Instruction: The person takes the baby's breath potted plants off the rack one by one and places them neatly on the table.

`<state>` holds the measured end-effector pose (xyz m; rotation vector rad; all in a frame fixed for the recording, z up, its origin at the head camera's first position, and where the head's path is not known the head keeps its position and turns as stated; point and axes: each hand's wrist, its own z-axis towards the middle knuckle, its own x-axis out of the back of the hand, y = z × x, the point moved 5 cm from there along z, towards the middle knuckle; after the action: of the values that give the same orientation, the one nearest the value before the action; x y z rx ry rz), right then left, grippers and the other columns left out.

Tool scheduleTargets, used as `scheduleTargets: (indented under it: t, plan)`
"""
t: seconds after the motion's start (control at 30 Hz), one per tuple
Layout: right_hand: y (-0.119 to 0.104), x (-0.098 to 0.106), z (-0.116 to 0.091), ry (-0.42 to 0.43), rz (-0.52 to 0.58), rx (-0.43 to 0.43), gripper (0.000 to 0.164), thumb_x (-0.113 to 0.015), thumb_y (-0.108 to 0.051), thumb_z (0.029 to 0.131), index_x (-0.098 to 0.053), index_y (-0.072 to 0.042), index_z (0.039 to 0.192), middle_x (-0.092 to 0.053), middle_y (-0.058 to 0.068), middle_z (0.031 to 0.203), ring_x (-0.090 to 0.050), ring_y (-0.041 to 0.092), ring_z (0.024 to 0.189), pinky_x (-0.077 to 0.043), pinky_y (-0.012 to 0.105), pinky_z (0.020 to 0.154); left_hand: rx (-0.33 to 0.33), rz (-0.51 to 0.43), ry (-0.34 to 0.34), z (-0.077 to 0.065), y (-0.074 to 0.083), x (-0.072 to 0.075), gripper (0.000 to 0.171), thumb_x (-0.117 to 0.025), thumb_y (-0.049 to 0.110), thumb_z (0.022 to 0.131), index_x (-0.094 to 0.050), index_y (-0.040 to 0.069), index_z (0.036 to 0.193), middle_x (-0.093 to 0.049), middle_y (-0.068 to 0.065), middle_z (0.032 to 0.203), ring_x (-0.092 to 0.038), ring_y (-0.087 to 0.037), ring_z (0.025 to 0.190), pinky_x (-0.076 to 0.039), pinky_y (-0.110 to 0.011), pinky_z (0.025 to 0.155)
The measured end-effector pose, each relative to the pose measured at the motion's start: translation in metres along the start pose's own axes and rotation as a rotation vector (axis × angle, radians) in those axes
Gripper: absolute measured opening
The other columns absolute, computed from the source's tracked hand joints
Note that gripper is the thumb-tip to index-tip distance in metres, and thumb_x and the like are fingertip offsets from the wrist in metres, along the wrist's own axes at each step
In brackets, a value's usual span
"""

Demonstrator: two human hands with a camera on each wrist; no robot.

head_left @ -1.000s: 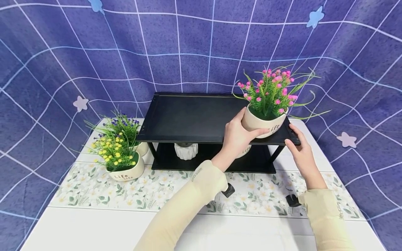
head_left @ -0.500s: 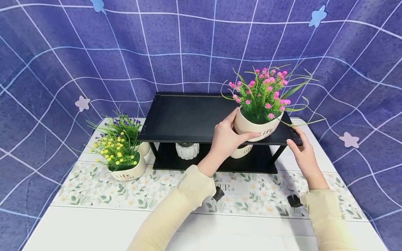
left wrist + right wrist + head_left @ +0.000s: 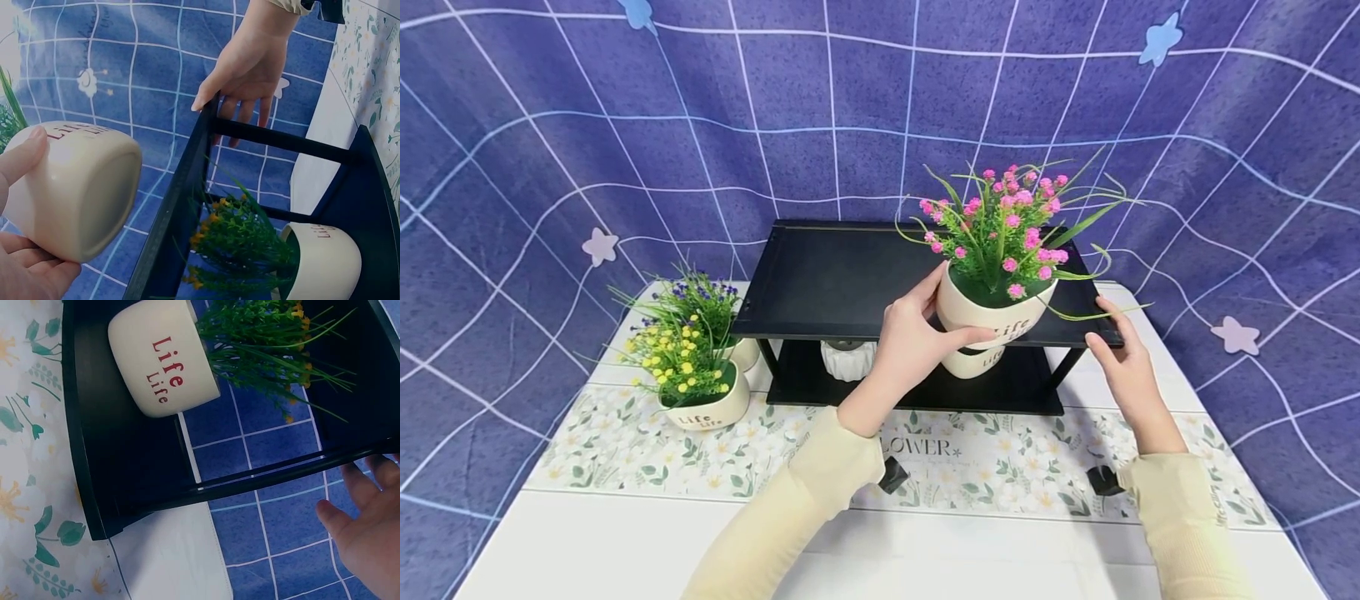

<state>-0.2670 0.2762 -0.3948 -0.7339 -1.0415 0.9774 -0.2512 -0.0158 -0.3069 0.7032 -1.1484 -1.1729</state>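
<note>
My left hand [image 3: 912, 333] grips a cream pot of pink flowers [image 3: 996, 312], thumb across the front by the "Life" lettering. In the left wrist view, the pot's bare base shows, tilted and apart from the board edge. The pot is over the top board of a black two-tier shelf [image 3: 842, 279], near its front edge. My right hand [image 3: 1123, 367] holds that board's right front corner, thumb at the front and fingers along the side. Below, on the lower tier, stands another "Life" pot [image 3: 165, 359] with green leaves and small orange-yellow flowers.
A white ribbed pot [image 3: 847, 360] stands on the lower tier's left part. Left of the shelf are a yellow-flowered pot [image 3: 711, 410] and a purple-flowered one [image 3: 743, 354] behind it. A floral mat [image 3: 1000, 467] runs along the table front; a blue grid curtain [image 3: 880, 100] hangs behind.
My left hand has carried the pink-flowered pot leftward and slightly toward me, over the top board's front edge. My right hand has stayed at the shelf's corner.
</note>
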Motion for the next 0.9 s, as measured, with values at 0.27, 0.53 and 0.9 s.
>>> scheduleTargets:
  t: [0.27,0.53,0.9]
  plan:
    - [0.000,0.000,0.000,0.003,0.031,0.015,0.052,-0.050,-0.012,0.101,-0.034,-0.014,0.151,-0.042,-0.008,0.141,-0.048,-0.012,0.110,-0.038,0.001,0.092,-0.019,-0.008,0.008,-0.008,-0.004,0.014,0.089,-0.088,0.023,0.069,-0.045,0.013,0.146,-0.056,-0.006,0.141,-0.057,-0.017,0.126,-0.049,-0.029,0.102]
    - [0.000,-0.001,0.000,-0.002,0.065,0.020,0.053,-0.050,-0.010,0.101,-0.034,-0.013,0.151,-0.041,-0.004,0.144,-0.047,-0.013,0.113,-0.037,0.002,0.093,-0.028,-0.015,-0.003,-0.015,-0.011,0.026,0.086,-0.088,0.021,0.070,-0.047,0.014,0.145,-0.059,-0.005,0.137,-0.057,-0.017,0.126,-0.049,-0.030,0.103]
    - [0.000,0.000,0.000,-0.015,0.150,0.034,0.052,-0.050,-0.009,0.100,-0.036,-0.012,0.150,-0.041,-0.005,0.144,-0.047,-0.011,0.117,-0.037,0.002,0.096,-0.027,-0.082,-0.042,-0.024,-0.019,0.045,0.081,-0.087,0.014,0.071,-0.049,0.015,0.143,-0.063,-0.006,0.133,-0.058,-0.015,0.126,-0.046,-0.028,0.106]
